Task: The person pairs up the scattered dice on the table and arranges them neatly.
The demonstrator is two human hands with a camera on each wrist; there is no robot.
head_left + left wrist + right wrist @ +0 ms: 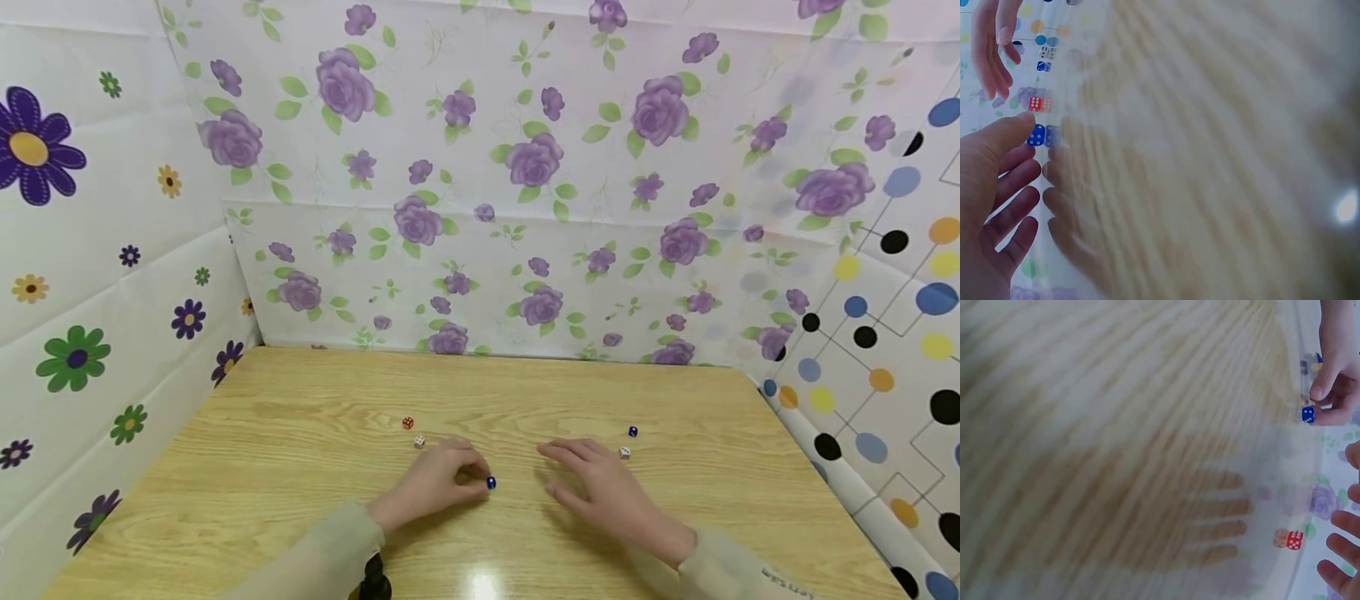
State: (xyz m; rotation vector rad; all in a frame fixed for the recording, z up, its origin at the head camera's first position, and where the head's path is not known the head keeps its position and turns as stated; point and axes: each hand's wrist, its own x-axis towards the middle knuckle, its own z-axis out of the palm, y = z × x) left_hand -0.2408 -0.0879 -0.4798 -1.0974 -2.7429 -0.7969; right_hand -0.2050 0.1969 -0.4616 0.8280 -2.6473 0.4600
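Observation:
My left hand (442,479) pinches a blue die (491,482) with white dots between thumb and index fingertips, low at the tabletop. In the left wrist view the thumb tip lies against that die (1036,135), and the other fingers are spread behind it. My right hand (600,487) hovers to the right, fingers loosely extended and nothing in them. Near its fingers a red die (1295,540) shows in the right wrist view; the hand hides it in the head view. Left of my left hand sit another red die (408,422) and a white die (419,442).
Beyond the right hand, a blue die (633,432) and a white die (625,452) rest on the glossy wooden table (315,400). Patterned cloths hang behind the table (480,275) and along both sides.

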